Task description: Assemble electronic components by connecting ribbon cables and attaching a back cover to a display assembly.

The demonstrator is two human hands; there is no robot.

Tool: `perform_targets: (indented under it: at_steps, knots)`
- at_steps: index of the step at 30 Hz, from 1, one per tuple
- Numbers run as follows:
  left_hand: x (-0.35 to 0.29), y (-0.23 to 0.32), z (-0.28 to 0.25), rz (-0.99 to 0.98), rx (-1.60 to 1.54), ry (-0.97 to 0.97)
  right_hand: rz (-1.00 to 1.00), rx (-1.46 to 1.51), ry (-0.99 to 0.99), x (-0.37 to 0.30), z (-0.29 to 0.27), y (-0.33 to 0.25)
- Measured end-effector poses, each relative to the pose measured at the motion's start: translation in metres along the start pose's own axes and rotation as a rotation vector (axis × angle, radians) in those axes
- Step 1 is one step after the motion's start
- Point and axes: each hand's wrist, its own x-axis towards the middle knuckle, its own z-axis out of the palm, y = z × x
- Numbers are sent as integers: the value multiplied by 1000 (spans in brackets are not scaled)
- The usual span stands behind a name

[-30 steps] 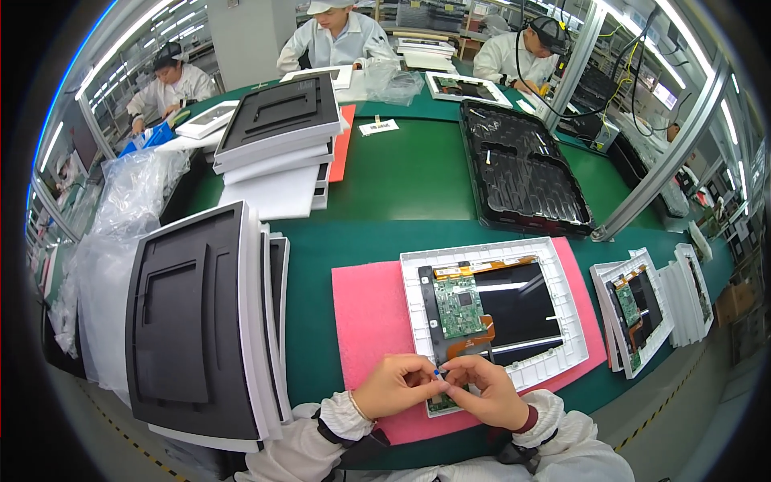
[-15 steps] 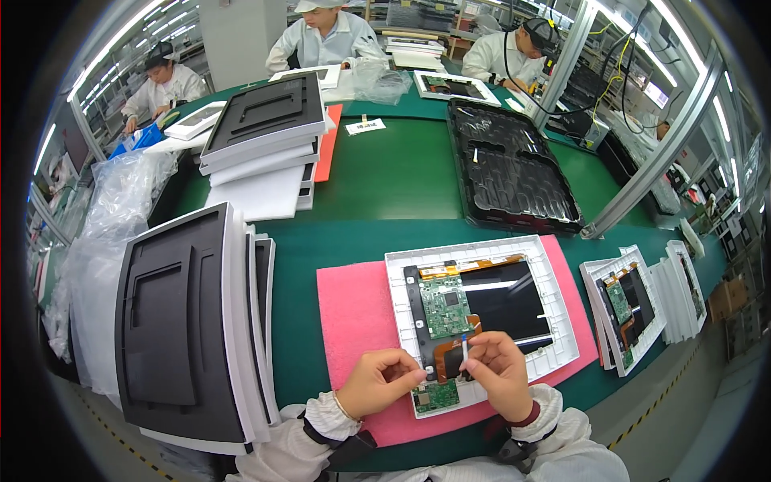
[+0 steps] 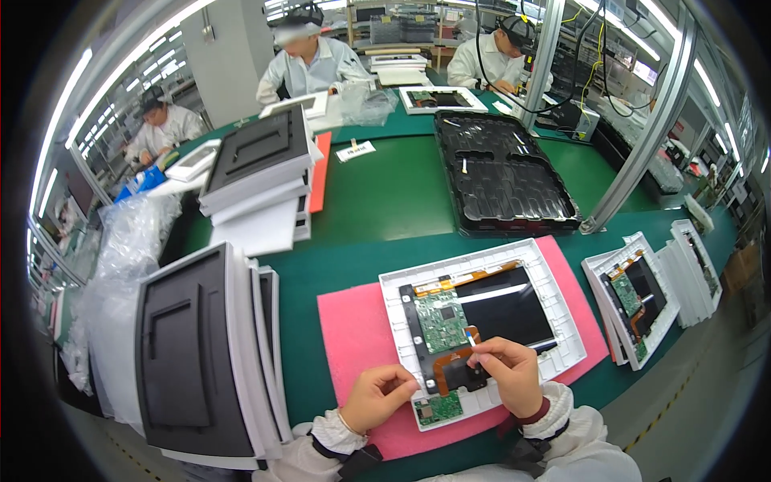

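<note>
Pinched small wht strip point(image 3: 472, 341) w/ blue end btwn thumb + index of R hand point(image 3: 516, 376); held it nr lower R corner of grn main PCB point(image 3: 440, 321), over orange flex cable point(image 3: 439, 377). Had thumb + index of L hand point(image 3: 376, 395) curled close together at lower L edge of wht frame point(image 3: 559, 312); couldn't tell if gripping anything. Saw frame lying on pink foam sheet point(image 3: 348, 329) on dk grn table point(image 3: 303, 361), w/ dk panel point(image 3: 506, 305) in R part and smaller PCB point(image 3: 439, 409) at bottom, nr L hand. Spotted wht card point(image 3: 355, 151) w/ dk print, flat on table beyond foam; couldn't read it reliably, too small + blurred. Noted yellowish tags point(image 3: 386, 18) on bins at back shelf, likewise illegible. Also saw stack of blk-faced panels point(image 3: 177, 353) at L, similar board assembly point(image 3: 638, 297) leaning at R, blk tray point(image 3: 514, 181) farther back, plus co-workers in wht coats across table.
</note>
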Motion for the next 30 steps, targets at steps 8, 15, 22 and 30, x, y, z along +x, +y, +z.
perform_targets:
  at_steps: [8, 15, 22, 30]
  knots:
    - [-1, -5, -1, -26, 56, -20, 44, 99, -109, -4, -2, 4]
    - [1, -2, 2, -53, -8, -25, 3, 32, -141, -6, -2, 1]
    - [5, -1, 2, -31, -15, -12, 21, 74, -112, 0, -2, 10]
    - [6, -9, 0, 26, -79, 4, 39, 153, 112, 3, 13, 6]
